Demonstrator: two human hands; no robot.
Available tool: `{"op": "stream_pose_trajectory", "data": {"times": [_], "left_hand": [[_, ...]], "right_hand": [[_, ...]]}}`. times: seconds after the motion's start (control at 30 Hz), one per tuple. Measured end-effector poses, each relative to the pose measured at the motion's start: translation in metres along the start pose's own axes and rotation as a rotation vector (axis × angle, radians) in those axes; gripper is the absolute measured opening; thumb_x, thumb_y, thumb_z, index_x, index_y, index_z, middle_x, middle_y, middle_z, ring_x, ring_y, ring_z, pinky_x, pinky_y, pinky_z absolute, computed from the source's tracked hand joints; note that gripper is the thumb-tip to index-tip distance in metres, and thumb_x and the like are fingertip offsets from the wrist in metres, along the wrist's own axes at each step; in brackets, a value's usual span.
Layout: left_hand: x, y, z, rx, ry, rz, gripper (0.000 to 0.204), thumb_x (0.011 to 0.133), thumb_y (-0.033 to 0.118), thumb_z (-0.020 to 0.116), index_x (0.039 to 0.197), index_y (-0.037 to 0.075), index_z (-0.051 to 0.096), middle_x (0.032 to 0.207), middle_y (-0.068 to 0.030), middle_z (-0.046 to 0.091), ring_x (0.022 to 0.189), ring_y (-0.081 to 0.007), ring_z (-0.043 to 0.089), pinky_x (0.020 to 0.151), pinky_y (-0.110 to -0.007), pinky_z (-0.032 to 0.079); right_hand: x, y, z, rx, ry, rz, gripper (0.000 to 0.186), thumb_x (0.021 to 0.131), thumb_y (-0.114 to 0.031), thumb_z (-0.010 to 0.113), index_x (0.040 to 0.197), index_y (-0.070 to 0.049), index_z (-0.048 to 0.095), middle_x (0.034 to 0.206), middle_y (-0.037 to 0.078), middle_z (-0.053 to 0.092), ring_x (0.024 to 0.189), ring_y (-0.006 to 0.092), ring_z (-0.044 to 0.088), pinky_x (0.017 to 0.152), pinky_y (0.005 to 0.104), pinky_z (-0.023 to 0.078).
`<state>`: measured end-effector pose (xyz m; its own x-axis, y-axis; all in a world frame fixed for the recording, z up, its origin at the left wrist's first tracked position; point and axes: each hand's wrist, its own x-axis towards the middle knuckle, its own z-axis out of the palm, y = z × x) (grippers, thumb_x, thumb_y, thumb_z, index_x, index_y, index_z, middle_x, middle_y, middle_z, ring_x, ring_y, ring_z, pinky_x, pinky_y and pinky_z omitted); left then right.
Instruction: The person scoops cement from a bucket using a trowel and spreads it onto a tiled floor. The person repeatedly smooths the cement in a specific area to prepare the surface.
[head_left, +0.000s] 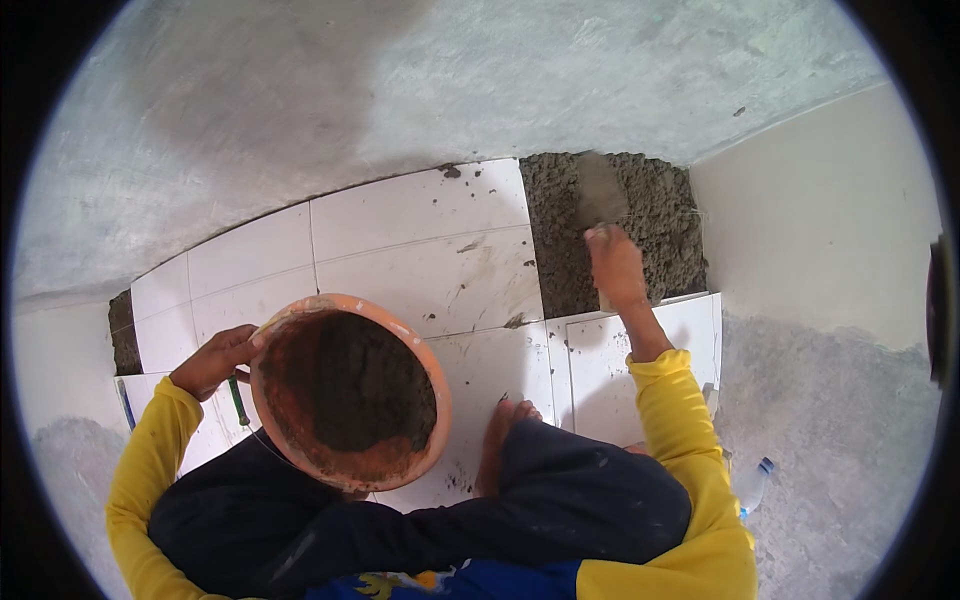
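An orange bucket (284, 388) is tilted in front of my left knee, with dark grey mortar (370, 390) inside. My left hand (213, 362) grips its upper left rim. Held in my right hand (618, 268) is a trowel (600, 190), its blade blurred over the bed of wet mortar (668, 225) in the far right corner. The handle is mostly hidden by my fingers. White floor tiles (425, 270) lie left of that bed, with mortar crumbs and smears on them.
Grey plastered wall (470, 90) runs along the far side, and a paler wall (810, 200) closes the right. White tiles (620, 370) lie near my right forearm. A green-handled tool (239, 402) is beside the bucket. A plastic bottle (755, 488) lies right of my sleeve.
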<state>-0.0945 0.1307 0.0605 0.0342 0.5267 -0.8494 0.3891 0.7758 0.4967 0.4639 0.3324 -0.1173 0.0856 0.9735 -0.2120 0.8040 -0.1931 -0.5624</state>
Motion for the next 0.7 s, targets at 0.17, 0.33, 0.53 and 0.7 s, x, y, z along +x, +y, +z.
{"op": "stream_pose_trajectory", "data": {"times": [0.17,0.33,0.53,0.7], "left_hand": [[0.003,0.001,0.0,0.005,-0.006,-0.044,0.061,0.105,0.057,0.064,0.14,0.007,0.065,0.129,-0.0078,0.07,0.119,-0.0207,0.065,0.102,-0.043,0.054],[0.006,0.002,0.003,0.004,-0.01,-0.02,0.062,0.104,0.06,0.064,0.137,0.008,0.066,0.125,-0.0071,0.072,0.115,-0.0198,0.067,0.1,-0.04,0.055],[-0.001,-0.003,-0.005,-0.045,-0.012,0.012,0.056,0.108,0.054,0.061,0.139,0.008,0.064,0.126,-0.0052,0.071,0.114,-0.0174,0.068,0.097,-0.039,0.058],[0.01,-0.005,-0.004,-0.039,-0.01,-0.006,0.048,0.111,0.048,0.057,0.137,0.009,0.065,0.126,-0.0055,0.071,0.116,-0.0173,0.067,0.099,-0.04,0.057]], "right_hand": [[-0.021,-0.021,0.001,-0.031,0.024,-0.265,0.042,0.108,-0.037,0.061,0.115,0.004,0.066,0.106,0.034,0.072,0.101,0.0528,0.071,0.088,0.0584,0.056],[0.001,-0.009,0.001,-0.099,-0.195,-0.101,0.047,0.11,-0.042,0.055,0.115,0.003,0.067,0.107,0.032,0.073,0.097,0.0507,0.072,0.085,0.0545,0.059],[0.017,0.04,-0.055,0.1,-0.013,0.065,0.052,0.107,-0.046,0.061,0.123,0.003,0.068,0.089,0.022,0.072,0.071,0.0328,0.075,0.068,0.0475,0.059],[-0.006,0.026,-0.057,0.094,-0.31,0.186,0.055,0.106,-0.048,0.062,0.13,0.002,0.065,0.097,0.027,0.074,0.079,0.0419,0.075,0.075,0.0522,0.059]]}}
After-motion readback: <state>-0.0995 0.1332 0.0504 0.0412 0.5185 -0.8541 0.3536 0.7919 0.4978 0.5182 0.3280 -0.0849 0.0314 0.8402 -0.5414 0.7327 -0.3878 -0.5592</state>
